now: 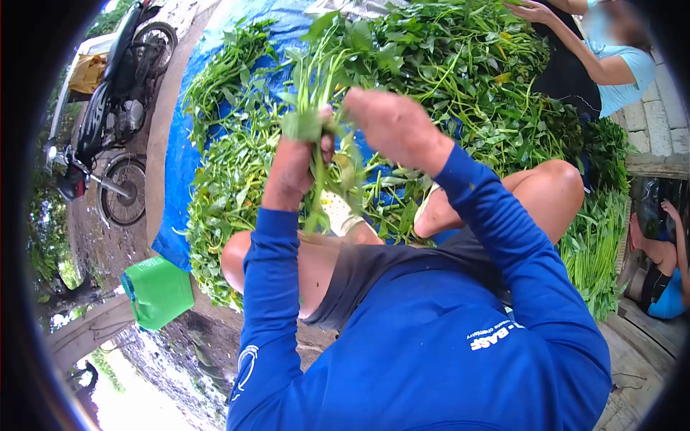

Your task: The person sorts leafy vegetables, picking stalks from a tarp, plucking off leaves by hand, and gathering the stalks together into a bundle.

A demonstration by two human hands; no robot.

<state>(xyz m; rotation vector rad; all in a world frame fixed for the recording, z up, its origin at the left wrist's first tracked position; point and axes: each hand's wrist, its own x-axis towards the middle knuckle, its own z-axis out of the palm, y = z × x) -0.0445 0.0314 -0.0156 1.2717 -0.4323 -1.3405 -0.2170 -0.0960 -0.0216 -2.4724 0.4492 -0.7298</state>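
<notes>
My left hand [293, 167] is closed around a bunch of leafy green stalks [316, 80], which looks like water spinach. The leaves and upper stalks rise above the fist, and the lower ends hang below it, smeared by motion. Just right of the bunch is my right hand [392, 123], curled and blurred. Its fingertips are hidden, so whether it grips a stalk is unclear. Piles of the same greens [460, 93] surround both hands and spread over a blue tarp [176, 169] in front of my crossed legs.
A motorcycle [118, 108] stands on the left, beyond the tarp's edge. Near my left knee is a green plastic container [159, 291]. Another person [611, 68] sits at the upper right beside the greens, and part of a further person [665, 276] shows at the right edge.
</notes>
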